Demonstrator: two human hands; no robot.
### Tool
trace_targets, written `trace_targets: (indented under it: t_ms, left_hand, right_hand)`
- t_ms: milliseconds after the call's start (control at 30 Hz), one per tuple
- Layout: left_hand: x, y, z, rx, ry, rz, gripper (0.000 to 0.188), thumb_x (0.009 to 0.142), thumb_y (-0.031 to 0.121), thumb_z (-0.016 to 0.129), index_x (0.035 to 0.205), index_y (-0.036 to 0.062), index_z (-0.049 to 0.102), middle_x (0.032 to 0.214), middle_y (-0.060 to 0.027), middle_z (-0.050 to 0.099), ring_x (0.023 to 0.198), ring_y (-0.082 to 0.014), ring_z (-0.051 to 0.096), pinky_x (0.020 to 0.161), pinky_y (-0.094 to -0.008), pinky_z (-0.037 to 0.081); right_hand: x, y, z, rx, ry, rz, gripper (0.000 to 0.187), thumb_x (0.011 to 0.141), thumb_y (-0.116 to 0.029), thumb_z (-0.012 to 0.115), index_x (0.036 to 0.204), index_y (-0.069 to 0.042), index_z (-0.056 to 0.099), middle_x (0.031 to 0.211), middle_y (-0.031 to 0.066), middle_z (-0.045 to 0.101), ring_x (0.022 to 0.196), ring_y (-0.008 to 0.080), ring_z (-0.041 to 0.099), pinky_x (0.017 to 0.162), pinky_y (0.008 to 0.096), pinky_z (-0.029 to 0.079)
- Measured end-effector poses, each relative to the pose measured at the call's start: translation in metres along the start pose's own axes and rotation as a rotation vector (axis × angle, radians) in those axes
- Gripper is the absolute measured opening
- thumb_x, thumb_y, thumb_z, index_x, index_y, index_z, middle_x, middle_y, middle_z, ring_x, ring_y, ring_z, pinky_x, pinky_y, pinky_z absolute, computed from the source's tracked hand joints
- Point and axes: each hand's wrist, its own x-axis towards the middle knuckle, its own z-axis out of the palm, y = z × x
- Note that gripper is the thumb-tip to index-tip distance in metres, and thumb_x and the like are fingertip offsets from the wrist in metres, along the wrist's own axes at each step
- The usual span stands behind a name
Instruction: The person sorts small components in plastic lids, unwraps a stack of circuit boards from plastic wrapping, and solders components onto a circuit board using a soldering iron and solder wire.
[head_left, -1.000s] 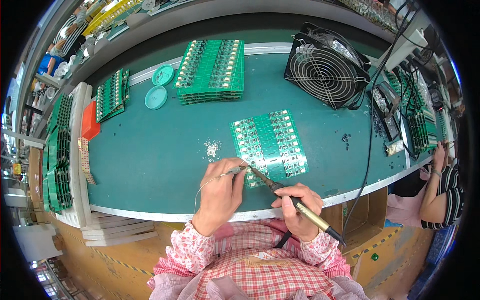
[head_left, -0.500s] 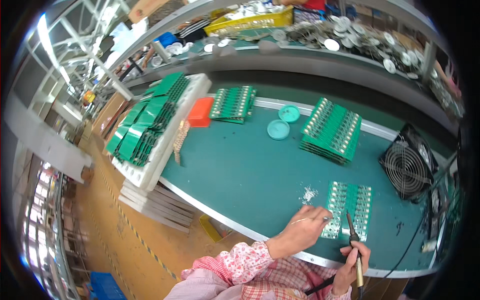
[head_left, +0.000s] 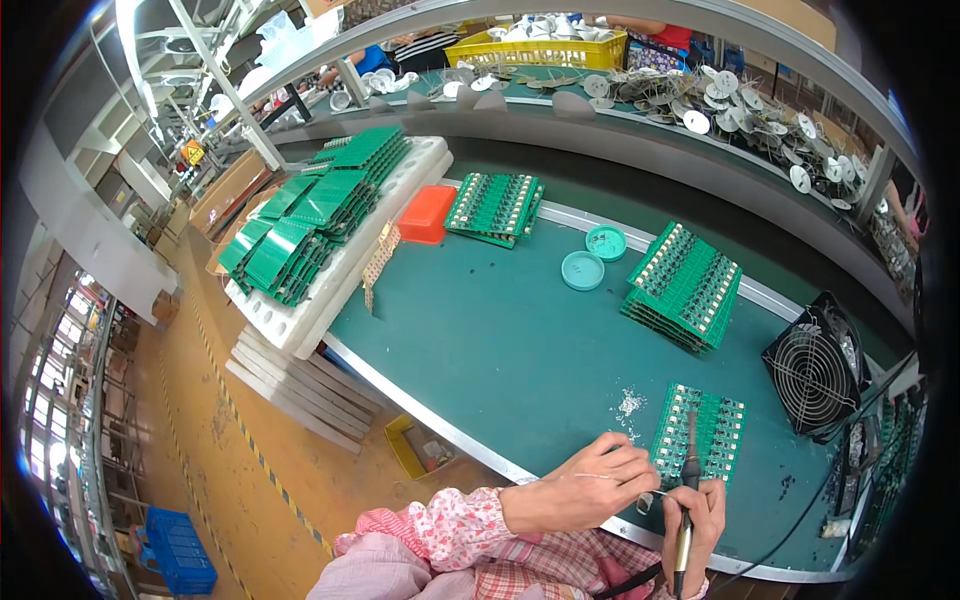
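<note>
My right hand [head_left: 694, 520] is wrapped around a soldering iron [head_left: 690, 468], its tip pointing away over a green circuit board panel [head_left: 720, 430]. Beside it, my left hand [head_left: 590, 485] is closed in a pinch on a thin metal tool that looks like tweezers [head_left: 655, 492]. The tool's tip is close to the right hand's fingers, near the panel's lower left corner. Rows of small pale parts line the panel, which lies flat on the green mat. Left of the panel is a scatter of small white bits [head_left: 629, 404].
A stack of board panels [head_left: 685, 287] stands behind, a smaller one [head_left: 494, 208] farther left beside a red box [head_left: 426, 214]. Two round turquoise dishes [head_left: 583, 270] lie between them. A black fan [head_left: 815, 370] is at right. White foam [head_left: 320, 310] carries more boards at left.
Both hands have drawn back toward the table's near edge, and the left hand's tool has moved off the panel toward the right hand. The view has shifted slightly.
</note>
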Motion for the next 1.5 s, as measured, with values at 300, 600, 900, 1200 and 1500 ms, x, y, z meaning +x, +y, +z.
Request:
trace_targets:
  t_ms: [300,600,900,1200,1500]
  left_hand:
    - [-0.014,-0.019,0.002,-0.117,-0.014,-0.186,0.024,0.078,0.0,0.072,0.098,0.0114,0.067,0.1,-0.0005,0.069,0.096,-0.0214,0.065,0.088,-0.0356,0.043]
    - [-0.01,-0.041,0.004,0.029,0.192,-0.596,0.016,0.086,0.001,0.07,0.102,0.0053,0.069,0.101,-0.0087,0.071,0.093,-0.0264,0.067,0.089,-0.036,0.045]
    - [-0.011,-0.04,0.009,0.054,0.161,-0.54,0.016,0.086,-0.001,0.069,0.101,0.0046,0.068,0.1,-0.0083,0.071,0.092,-0.0273,0.067,0.09,-0.0363,0.044]
    - [-0.007,-0.04,0.008,0.077,0.15,-0.532,0.018,0.084,-0.003,0.069,0.101,0.0048,0.068,0.1,-0.0077,0.071,0.092,-0.0269,0.067,0.09,-0.0368,0.044]
    - [-0.008,-0.041,0.009,0.079,0.157,-0.524,0.019,0.085,-0.003,0.069,0.101,0.0052,0.068,0.1,-0.0077,0.072,0.092,-0.0268,0.067,0.09,-0.0365,0.043]
  right_hand:
    - [-0.012,0.01,-0.007,-0.238,0.097,0.159,0.042,0.074,-0.008,0.082,0.114,-0.01,0.069,0.111,0.0183,0.058,0.106,0.0375,0.055,0.093,0.0445,0.045]
    - [-0.006,0.019,0.006,-0.285,0.068,0.263,0.067,0.073,-0.005,0.083,0.135,-0.012,0.058,0.128,0.0216,0.053,0.121,0.0418,0.054,0.099,0.0459,0.047]
    - [-0.014,0.022,0.003,-0.255,0.179,0.231,0.058,0.075,-0.004,0.082,0.129,-0.009,0.063,0.122,0.0223,0.057,0.113,0.0383,0.058,0.092,0.0431,0.05]
    - [-0.012,0.023,0.003,-0.226,0.186,0.218,0.054,0.076,-0.004,0.081,0.128,-0.007,0.064,0.12,0.0216,0.058,0.107,0.0362,0.06,0.089,0.0417,0.051]
    - [-0.013,0.024,0.004,-0.237,0.19,0.204,0.053,0.077,-0.004,0.08,0.127,-0.008,0.064,0.118,0.0198,0.059,0.105,0.0354,0.061,0.087,0.0415,0.052]
